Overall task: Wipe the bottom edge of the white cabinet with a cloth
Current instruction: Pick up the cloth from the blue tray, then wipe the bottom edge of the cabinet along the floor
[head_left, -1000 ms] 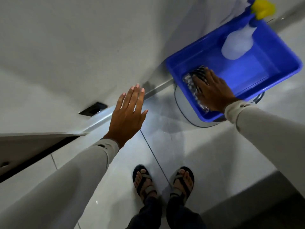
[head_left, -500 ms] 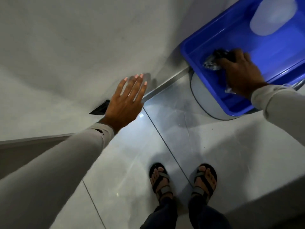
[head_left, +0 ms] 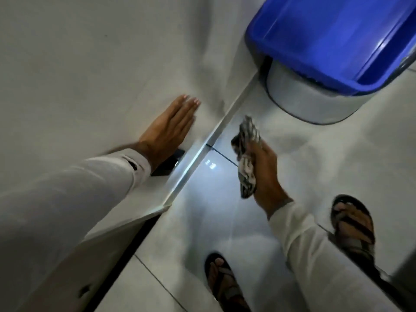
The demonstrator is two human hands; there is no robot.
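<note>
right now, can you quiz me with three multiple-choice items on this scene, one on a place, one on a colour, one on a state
1. Where is the cloth?
A. in the tub
B. in the right hand, above the floor
C. draped over the cabinet's top

2. What colour is the tub?
A. blue
B. red
C. green

3. How is the left hand?
A. clenched round a bottle
B. open and flat against the white cabinet
C. resting on the floor

Answers:
1 B: the right hand grips the bunched cloth near the cabinet's bottom edge.
2 A: its walls and rim are blue.
3 B: the fingers lie straight on the white cabinet panel.
</note>
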